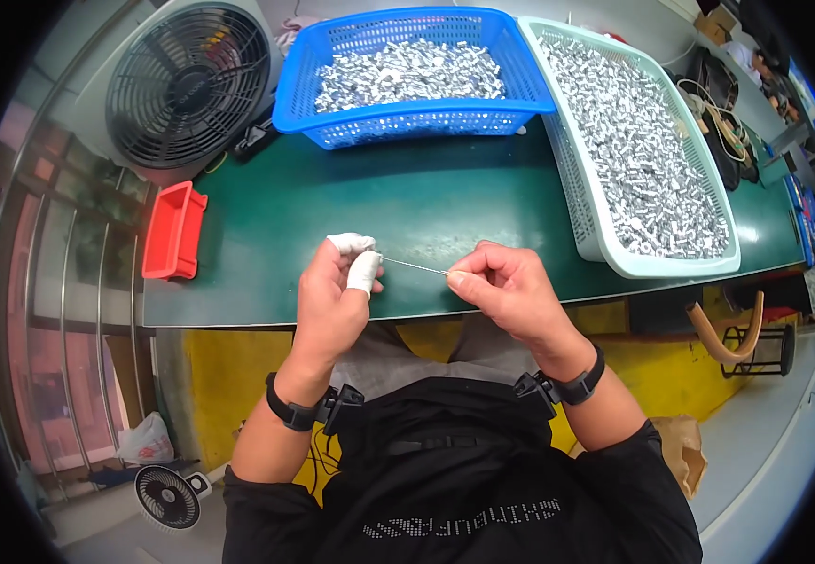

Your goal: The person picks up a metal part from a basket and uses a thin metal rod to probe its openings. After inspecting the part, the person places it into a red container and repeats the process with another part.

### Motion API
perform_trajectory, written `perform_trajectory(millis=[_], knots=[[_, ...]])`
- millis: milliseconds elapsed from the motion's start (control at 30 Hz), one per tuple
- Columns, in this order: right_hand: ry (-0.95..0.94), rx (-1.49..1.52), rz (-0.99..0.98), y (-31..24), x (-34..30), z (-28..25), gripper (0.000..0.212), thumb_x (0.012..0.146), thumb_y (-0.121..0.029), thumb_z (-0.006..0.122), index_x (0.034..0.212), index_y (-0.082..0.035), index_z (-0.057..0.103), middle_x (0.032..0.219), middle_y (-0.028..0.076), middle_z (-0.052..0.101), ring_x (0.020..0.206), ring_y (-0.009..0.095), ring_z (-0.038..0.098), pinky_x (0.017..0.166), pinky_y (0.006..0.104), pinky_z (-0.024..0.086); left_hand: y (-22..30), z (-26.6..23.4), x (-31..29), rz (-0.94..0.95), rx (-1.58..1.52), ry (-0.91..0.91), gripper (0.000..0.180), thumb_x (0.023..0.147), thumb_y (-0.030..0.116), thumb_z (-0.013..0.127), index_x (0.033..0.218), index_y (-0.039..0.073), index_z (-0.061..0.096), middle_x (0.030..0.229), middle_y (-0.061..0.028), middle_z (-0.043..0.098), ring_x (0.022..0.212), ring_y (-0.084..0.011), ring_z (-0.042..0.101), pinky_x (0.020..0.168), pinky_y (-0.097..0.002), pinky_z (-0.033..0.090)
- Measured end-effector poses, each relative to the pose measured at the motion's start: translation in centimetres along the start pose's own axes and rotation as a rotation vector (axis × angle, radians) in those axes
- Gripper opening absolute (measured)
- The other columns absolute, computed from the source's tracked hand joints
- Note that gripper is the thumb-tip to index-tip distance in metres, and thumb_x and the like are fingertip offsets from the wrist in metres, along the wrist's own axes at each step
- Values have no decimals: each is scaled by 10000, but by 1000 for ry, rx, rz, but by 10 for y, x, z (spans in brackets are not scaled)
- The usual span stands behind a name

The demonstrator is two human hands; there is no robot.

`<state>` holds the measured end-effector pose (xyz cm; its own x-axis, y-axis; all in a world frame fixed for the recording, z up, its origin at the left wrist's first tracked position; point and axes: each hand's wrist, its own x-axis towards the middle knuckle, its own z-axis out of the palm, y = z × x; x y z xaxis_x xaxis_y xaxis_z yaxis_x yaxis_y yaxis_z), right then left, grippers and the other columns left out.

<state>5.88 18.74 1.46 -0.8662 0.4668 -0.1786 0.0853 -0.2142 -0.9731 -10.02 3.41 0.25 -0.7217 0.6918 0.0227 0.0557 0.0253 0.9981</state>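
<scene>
Both hands met above the near edge of a green table (pixel 445 202). The left hand (pixel 332 296), thumb and forefinger capped in white finger cots (pixel 362 270), pinched one end of a thin metal wire (pixel 414 266); the right hand (pixel 506 287) pinched the other end, so the wire stretched taut between them, probably for control. At twelve o'clock sat a blue basket (pixel 407 117) of small silvery parts; at two o'clock, a pale green basket (pixel 605 240) held more. A small red bin (pixel 174 230) stood at nine o'clock, a grey fan (pixel 188 85) at ten. No labels were legible.
</scene>
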Motion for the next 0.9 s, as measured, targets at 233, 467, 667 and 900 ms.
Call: perform_trajectory(millis=[233, 467, 667, 900], knots=[[100, -213, -218, 11, 4, -20, 92, 896, -77, 680, 879, 12, 666, 766, -37, 577, 675, 29, 485, 601, 196, 393, 1, -17, 6, 120, -32, 144, 113, 930, -26, 556, 1035, -3, 588, 945, -71, 629, 809, -115, 599, 677, -247, 508], [139, -265, -195, 23, 10, -27, 67, 894, -55, 675, 890, 9, 658, 790, -34, 589, 715, 30, 504, 631, 196, 409, 3, -20, 2, 502, 945, -126, 111, 856, -6, 660, 953, 9, 608, 877, -106, 609, 785, -225, 611, 684, -320, 495], [130, -242, -167, 21, 9, -28, 72, 894, -58, 678, 900, 10, 654, 789, -34, 594, 707, 27, 499, 626, 194, 409, 8, -19, 3, 420, 746, -2, 154, 813, 12, 692, 946, 15, 613, 858, -132, 599, 829, -314, 599, 732, -359, 489], [131, -252, -173, 19, 6, -25, 79, 893, -63, 683, 898, 10, 654, 785, -36, 593, 703, 24, 497, 623, 191, 409, -1, -28, 6, 547, 970, -99, 103, 878, 26, 654, 973, 19, 613, 905, -112, 623, 796, -238, 630, 685, -337, 505]])
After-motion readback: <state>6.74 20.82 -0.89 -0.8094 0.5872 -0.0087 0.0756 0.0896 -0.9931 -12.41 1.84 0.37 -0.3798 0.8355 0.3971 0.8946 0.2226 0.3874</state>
